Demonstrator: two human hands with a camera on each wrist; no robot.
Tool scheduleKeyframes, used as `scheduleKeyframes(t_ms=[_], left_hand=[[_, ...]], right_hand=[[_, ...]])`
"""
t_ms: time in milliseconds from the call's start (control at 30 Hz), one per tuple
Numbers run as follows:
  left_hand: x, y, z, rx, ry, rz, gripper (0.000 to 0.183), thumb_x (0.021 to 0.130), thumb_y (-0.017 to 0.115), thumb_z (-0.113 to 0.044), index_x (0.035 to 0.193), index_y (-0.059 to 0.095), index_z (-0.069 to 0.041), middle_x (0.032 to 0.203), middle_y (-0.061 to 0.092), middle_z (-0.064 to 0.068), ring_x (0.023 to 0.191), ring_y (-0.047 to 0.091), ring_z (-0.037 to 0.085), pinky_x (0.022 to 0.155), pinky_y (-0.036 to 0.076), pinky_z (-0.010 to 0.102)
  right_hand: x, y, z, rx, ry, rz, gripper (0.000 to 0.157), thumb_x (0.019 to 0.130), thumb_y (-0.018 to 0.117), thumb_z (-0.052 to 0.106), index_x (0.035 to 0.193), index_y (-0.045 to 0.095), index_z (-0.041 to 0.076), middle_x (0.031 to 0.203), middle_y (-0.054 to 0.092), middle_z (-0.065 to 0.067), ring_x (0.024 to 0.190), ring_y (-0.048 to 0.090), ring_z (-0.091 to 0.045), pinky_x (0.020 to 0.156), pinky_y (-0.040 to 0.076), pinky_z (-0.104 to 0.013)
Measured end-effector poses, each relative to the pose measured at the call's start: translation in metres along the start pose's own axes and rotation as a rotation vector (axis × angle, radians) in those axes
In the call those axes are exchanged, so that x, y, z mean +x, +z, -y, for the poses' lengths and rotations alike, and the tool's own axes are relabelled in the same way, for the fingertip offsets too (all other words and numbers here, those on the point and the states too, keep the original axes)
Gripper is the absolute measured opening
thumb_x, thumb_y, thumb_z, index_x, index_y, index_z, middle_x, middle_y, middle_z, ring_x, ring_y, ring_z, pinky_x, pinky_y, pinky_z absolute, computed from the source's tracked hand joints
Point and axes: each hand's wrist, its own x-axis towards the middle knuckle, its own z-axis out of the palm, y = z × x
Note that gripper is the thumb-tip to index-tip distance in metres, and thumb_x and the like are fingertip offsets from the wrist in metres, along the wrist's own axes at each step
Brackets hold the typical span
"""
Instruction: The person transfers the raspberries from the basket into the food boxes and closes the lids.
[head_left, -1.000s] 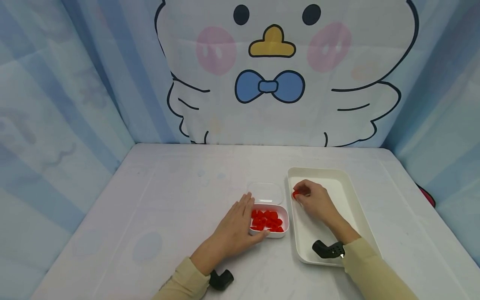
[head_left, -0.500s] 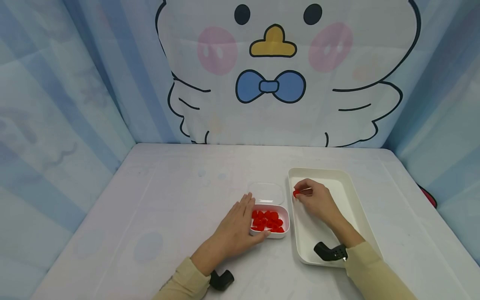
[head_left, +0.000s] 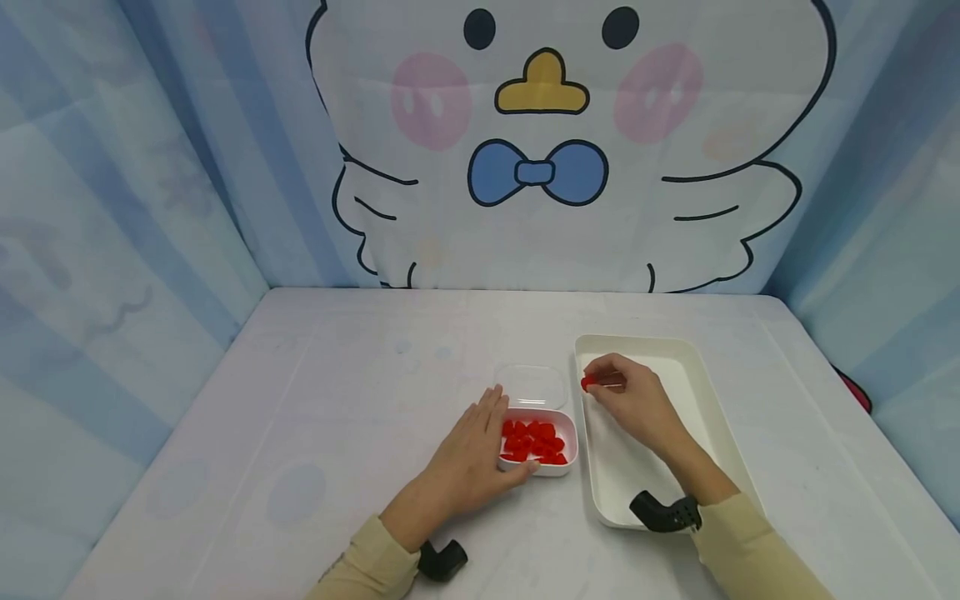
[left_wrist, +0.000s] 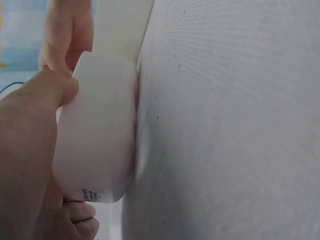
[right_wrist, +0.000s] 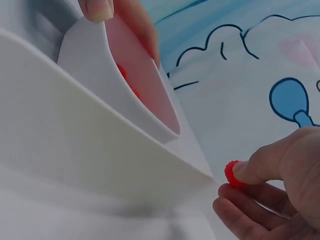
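Observation:
A small white container (head_left: 570, 454) with a pink inside holds several red raspberries (head_left: 528, 442). My left hand (head_left: 468, 462) grips this container, its fingers along the left side and its thumb over the near rim; the left wrist view shows the thumb (left_wrist: 62, 87) at the rim too. Between thumb and fingertips of my right hand (head_left: 637, 408) is one red, bumpy raspberry (right_wrist: 232, 173). That hand is over the left part of a white tray (head_left: 637, 492), and the raspberry is near the tray's left edge.
Behind the container lies a clear plastic lid (head_left: 534, 386). The tray stands just right of the container on a white table (head_left: 360, 375). Curtains with a cartoon print enclose the table at the back and sides.
My right hand, still pinching the raspberry, has risen slightly toward the tray's far left. My left hand and the container have not moved.

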Motion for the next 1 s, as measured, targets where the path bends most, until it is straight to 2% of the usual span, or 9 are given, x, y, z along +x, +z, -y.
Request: scheduleKeyframes(t_ms=[333,500,1000], left_hand=[[0.0,0.001,0.001,-0.008,0.0,-0.004,0.097,0.085,0.064,-0.059,0.157,0.021,-0.009,0.165,0.022,0.008,0.154,0.021,0.026,0.123,0.025,0.046],[0.001,0.002,0.002,-0.012,0.003,-0.01,0.098,0.084,0.065,-0.059,0.157,0.021,-0.009,0.166,0.022,0.008,0.154,0.02,0.026,0.123,0.026,0.046],[0.001,0.002,0.003,-0.001,0.017,-0.016,0.097,0.086,0.062,-0.06,0.157,0.022,-0.008,0.165,0.022,0.009,0.153,0.021,0.027,0.123,0.026,0.046]], right_hand=[[-0.008,0.0,0.018,0.03,-0.08,0.011,0.023,0.093,0.064,0.005,0.115,0.064,0.005,0.11,0.07,-0.013,0.1,0.069,-0.027,0.09,0.059,-0.04],[-0.013,0.003,0.025,0.068,-0.12,0.042,0.023,0.092,0.065,0.003,0.115,0.064,0.005,0.108,0.07,-0.011,0.098,0.069,-0.024,0.089,0.059,-0.037],[-0.023,0.018,0.034,0.087,-0.15,0.116,0.024,0.09,0.066,0.004,0.113,0.065,0.008,0.107,0.07,-0.006,0.097,0.069,-0.02,0.087,0.06,-0.033]])
